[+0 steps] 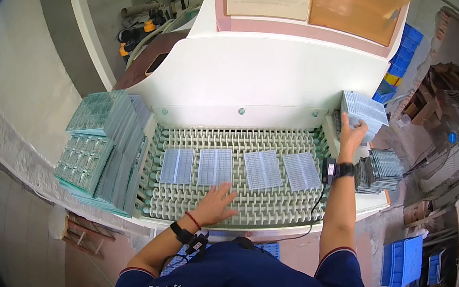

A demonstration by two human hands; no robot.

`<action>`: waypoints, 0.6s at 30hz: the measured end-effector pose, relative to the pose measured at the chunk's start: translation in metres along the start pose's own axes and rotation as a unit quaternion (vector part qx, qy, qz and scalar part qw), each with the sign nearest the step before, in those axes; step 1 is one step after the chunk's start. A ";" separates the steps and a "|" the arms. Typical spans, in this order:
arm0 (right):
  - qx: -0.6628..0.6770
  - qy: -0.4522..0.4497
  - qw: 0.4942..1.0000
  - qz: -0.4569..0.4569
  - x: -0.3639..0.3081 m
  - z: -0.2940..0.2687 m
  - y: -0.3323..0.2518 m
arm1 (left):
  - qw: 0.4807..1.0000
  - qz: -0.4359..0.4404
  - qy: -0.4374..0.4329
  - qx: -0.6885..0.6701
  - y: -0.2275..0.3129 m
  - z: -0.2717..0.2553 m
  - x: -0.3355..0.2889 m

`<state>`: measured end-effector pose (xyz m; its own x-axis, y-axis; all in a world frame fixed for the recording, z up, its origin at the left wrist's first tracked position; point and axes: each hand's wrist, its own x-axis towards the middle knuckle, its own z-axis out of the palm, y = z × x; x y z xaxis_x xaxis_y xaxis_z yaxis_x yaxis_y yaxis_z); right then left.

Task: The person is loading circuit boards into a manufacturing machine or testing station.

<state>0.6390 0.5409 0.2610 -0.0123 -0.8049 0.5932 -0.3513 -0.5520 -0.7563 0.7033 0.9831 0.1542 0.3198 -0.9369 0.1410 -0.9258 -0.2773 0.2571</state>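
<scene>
On the roller conveyor (214, 203) several pale grey-blue gridded panels lie flat in a row; one panel (215, 166) is just beyond my left hand (216, 207). That hand hovers low over the rollers with its fingers spread and holds nothing. My right hand (352, 135) reaches to the stack of like panels (364, 107) at the far right corner. Its thumb and fingers close on the near edge of a panel there. Whether that panel is lifted off the stack, I cannot tell.
Tall stacks of greenish gridded panels (84, 160) stand left of the rollers. More thin panels (383, 166) pile up beside the right end. A white upright guard (257, 76) rises behind the conveyor. Blue bins (402, 261) sit at the lower right. A cable (314, 210) hangs from my right wrist.
</scene>
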 end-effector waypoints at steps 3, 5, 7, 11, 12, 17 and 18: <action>-0.041 0.016 0.995 0.084 0.012 -0.002 -0.032 | 1.000 -0.009 0.011 -0.025 0.006 -0.011 -0.007; -0.079 0.023 0.989 0.123 0.014 -0.004 -0.043 | 0.999 -0.011 0.019 -0.034 0.006 -0.012 -0.014; -0.112 0.005 0.986 0.126 0.020 -0.002 -0.030 | 0.997 -0.001 0.056 -0.044 0.001 -0.010 -0.022; -0.088 0.060 0.989 0.102 0.029 -0.005 0.001 | 0.996 -0.037 0.059 -0.047 -0.001 -0.015 -0.041; -0.043 0.062 0.988 0.134 0.032 -0.005 0.005 | 0.995 -0.051 0.057 -0.066 -0.001 -0.018 -0.045; 0.168 -0.007 0.955 0.245 0.053 -0.006 0.016 | 0.991 -0.086 0.049 -0.090 -0.005 -0.017 -0.059; 0.169 -0.003 0.954 0.247 0.056 -0.004 0.016 | 0.990 -0.088 0.051 -0.099 -0.007 -0.014 -0.060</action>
<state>0.6287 0.4873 0.2833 -0.0923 -0.9857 0.1409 0.0171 -0.1430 -0.9896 0.6933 1.0442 0.1574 0.4997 -0.8493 0.1703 -0.8002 -0.3773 0.4662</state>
